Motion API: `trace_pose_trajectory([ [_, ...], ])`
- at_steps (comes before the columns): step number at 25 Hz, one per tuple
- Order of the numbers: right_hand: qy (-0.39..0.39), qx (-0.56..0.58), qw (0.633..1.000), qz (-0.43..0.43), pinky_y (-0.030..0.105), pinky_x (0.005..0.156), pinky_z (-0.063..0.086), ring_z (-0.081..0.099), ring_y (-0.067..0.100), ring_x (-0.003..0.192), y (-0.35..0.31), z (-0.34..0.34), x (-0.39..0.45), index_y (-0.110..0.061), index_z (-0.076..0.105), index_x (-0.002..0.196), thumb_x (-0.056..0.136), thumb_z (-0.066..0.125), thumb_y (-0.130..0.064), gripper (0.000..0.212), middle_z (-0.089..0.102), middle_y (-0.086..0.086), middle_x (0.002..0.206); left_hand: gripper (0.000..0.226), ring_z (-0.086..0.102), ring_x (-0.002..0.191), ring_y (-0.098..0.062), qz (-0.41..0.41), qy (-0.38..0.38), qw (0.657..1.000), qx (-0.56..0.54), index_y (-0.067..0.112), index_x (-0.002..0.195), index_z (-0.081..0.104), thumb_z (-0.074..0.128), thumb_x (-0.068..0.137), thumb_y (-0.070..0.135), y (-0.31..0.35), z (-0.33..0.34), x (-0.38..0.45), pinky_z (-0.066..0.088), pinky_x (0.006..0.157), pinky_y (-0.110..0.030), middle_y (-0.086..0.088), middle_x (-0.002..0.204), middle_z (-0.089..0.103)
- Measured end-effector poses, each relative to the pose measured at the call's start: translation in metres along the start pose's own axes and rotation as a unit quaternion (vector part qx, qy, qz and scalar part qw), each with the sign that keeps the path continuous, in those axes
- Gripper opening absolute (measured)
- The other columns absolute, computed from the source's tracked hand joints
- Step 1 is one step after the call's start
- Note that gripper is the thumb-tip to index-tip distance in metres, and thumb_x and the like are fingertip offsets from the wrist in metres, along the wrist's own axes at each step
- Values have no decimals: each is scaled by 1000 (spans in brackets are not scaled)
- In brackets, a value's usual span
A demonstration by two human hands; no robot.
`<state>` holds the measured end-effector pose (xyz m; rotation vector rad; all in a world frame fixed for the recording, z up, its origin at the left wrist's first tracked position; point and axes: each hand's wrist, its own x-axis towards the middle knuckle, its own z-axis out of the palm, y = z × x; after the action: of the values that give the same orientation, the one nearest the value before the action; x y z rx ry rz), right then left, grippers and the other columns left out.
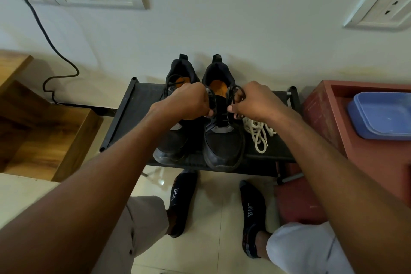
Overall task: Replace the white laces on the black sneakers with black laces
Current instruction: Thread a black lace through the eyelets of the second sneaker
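Two black sneakers stand side by side, toes toward the bottom of the frame, on a black shoe rack [133,113] at frame centre. The left-of-frame sneaker [175,138] appears to carry a black lace already. The right-of-frame sneaker [223,140] is the one in work.

**Hand state.** The left hand [189,101] has its fingers curled round one end of the black lace [212,98], above the tongue. The right hand [253,101] pinches the other end, which loops over its fingers [236,93] near the collar. Both hands are closed on the lace; neither is free.

**Removed parts.** The white laces [259,131] lie in a loose heap on the rack, just beside the right-of-frame sneaker, below the right wrist.

**Step in hand (judged).** Tensioning or tying the black lace at the top eyelets of the second sneaker. The task looks near its end.

**Procedure notes.**
1. Pull both ends with equal force so that they come out matched in length.
2. Keep the tongue centred and flat under the crossings.
3. Check that the lace is not twisted at each eyelet; the lower eyelets are hidden by the hands, so their state cannot be confirmed.
4. Keep the white heap out of the knot.

A blue plastic tub [382,116] rests on a red unit at the right edge of the frame.
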<state>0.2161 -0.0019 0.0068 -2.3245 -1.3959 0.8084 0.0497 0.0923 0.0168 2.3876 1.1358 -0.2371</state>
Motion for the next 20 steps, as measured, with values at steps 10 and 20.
trace_pose_trajectory([
  [10, 95, 306, 946, -54, 11, 63, 49, 66, -9, 71, -20, -32, -19, -15, 79, 100, 92, 80, -23, 11, 76, -6, 88, 25, 64, 74, -11, -14, 211, 964, -159, 21, 91, 71, 66, 99, 45, 4, -9, 1, 43, 59, -25, 5, 80, 67],
  [20, 252, 679, 675, -137, 28, 69, 55, 76, 21, 83, -13, -61, -16, -14, 65, 117, 104, 57, -8, 17, 78, 7, 104, 15, 70, 79, -14, 7, 322, 888, -330, 23, 101, 72, 59, 102, 30, 12, -21, 1, 55, 70, -29, 2, 85, 73],
])
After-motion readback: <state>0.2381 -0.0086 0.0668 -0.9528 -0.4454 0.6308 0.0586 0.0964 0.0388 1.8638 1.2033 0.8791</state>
